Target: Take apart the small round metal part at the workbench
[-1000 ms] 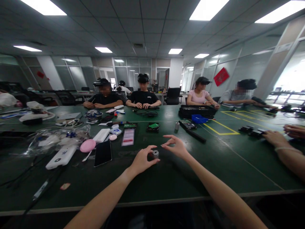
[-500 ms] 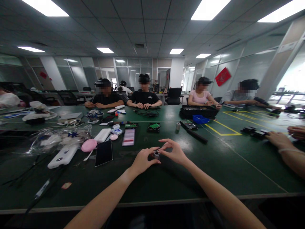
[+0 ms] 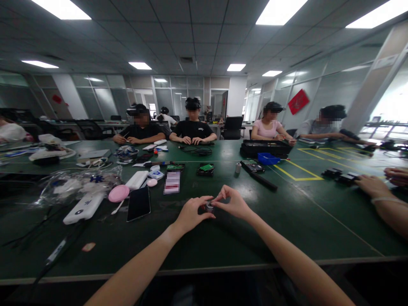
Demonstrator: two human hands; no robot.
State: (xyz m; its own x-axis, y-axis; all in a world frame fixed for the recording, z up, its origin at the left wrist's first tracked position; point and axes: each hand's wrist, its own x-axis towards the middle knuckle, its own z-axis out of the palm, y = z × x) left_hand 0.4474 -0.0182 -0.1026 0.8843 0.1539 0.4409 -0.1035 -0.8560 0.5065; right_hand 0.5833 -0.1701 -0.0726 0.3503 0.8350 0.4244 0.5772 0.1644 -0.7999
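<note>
A small silver metal cylinder [image 3: 209, 207] stands upright on the green table [image 3: 178, 250] in front of me. My left hand [image 3: 191, 212] curves around it from the left, thumb and fingers gripping its sides. From the right, my right hand [image 3: 232, 202] reaches to the cylinder's top with thumb and index finger pinched together. Whatever sits between those fingertips is too small to make out. A similar metal cylinder [image 3: 238, 168] stands farther back on the right.
Circuit boards such as this green one [image 3: 205, 168] lie beyond my hands. To the left are a black phone [image 3: 138, 205], a pink disc [image 3: 118, 193] and a white power bank [image 3: 83, 208]. A blue tray [image 3: 268, 159] is at back right. A co-worker's hand [image 3: 371, 187] rests at far right.
My right hand has moved left and down from beside the cylinder to its top, and its fingers have drawn together there. My left hand has kept its hold on the cylinder.
</note>
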